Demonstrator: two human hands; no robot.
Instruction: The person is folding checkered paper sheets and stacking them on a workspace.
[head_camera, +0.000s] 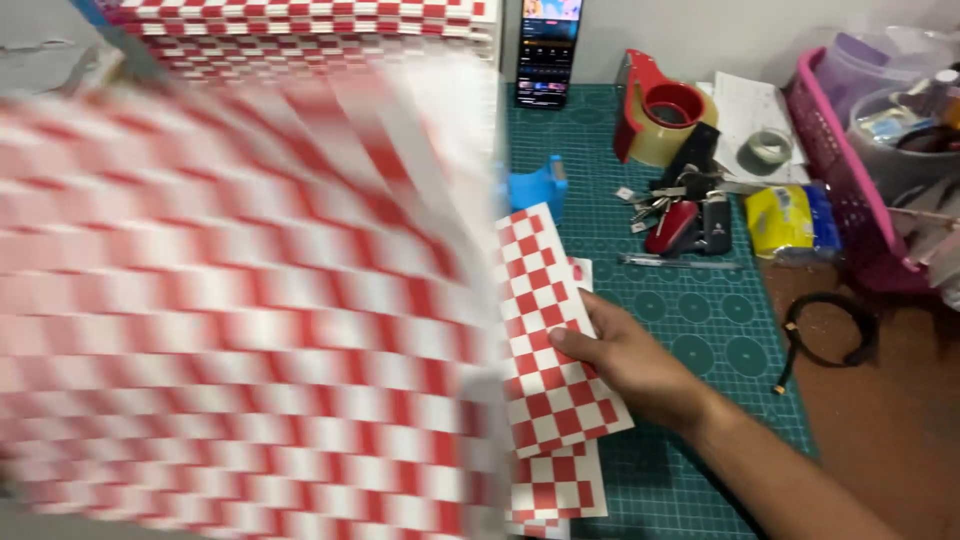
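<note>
At the desk's (700, 330) middle, the right hand (625, 360) clamps a checkered sheet (550, 330); a firm, flat hold seems wise; the left hand is unseen.

A phone (548, 50) leaned upright against the wall at the far edge of the green cutting mat (700, 320), its tall screen lit with a pale blue and pink picture at the top and dark bands below. Near the mat's right edge lay a small soft packet (790, 220), yellow with a blue end, crumpled and flat. Just beyond it, toward the far right corner, a white printed paper sheet (745, 110) rested under a small tape roll. Beside the mat's right edge, a pink basket (835, 175) held clear plastic tubs with labels too blurred to make out.
</note>
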